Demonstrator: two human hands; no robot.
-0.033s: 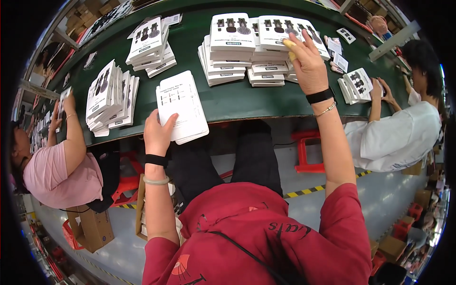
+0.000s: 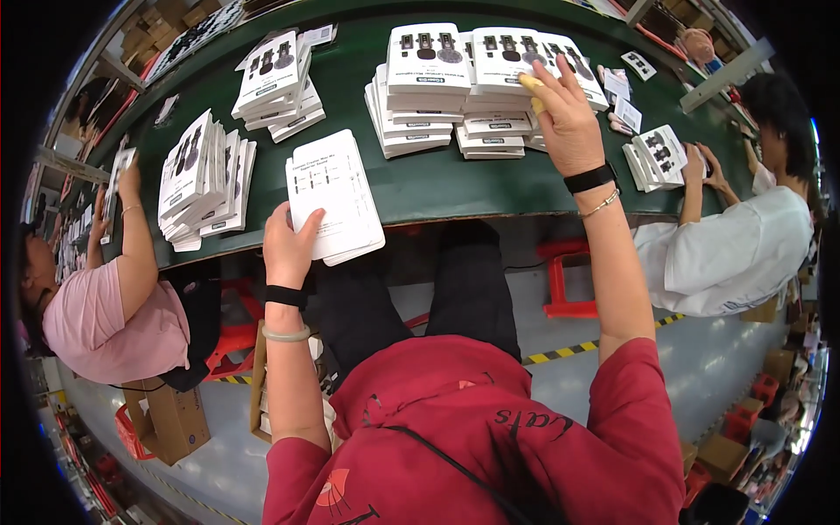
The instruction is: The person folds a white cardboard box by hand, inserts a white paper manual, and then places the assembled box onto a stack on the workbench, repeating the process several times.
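Note:
My left hand (image 2: 287, 247) grips a small pile of white booklets (image 2: 341, 197) at the table's near edge, thumb on top and the other fingers mostly hidden. Printed lines and small drawings show on the uppermost one. At the back right, my right hand (image 2: 570, 131) reaches over a tall stack of white booklets (image 2: 503, 70) with pictures of black devices. Its fingers are stretched out, with yellow finger covers (image 2: 531, 84) on some tips at the top booklet's right edge. Next to that stack on the left stands another booklet stack (image 2: 426, 66).
More booklet stacks stand on the green table (image 2: 420, 188) to the left, one nearer (image 2: 188, 171) and one farther (image 2: 271, 74). A person in pink (image 2: 114, 315) works at left, a person in white (image 2: 735, 249) at right beside a small booklet pile (image 2: 656, 157).
My left hand and its booklets have shifted very slightly left. The top booklet under my right hand has slid a little left. The left co-worker's hands have moved slightly.

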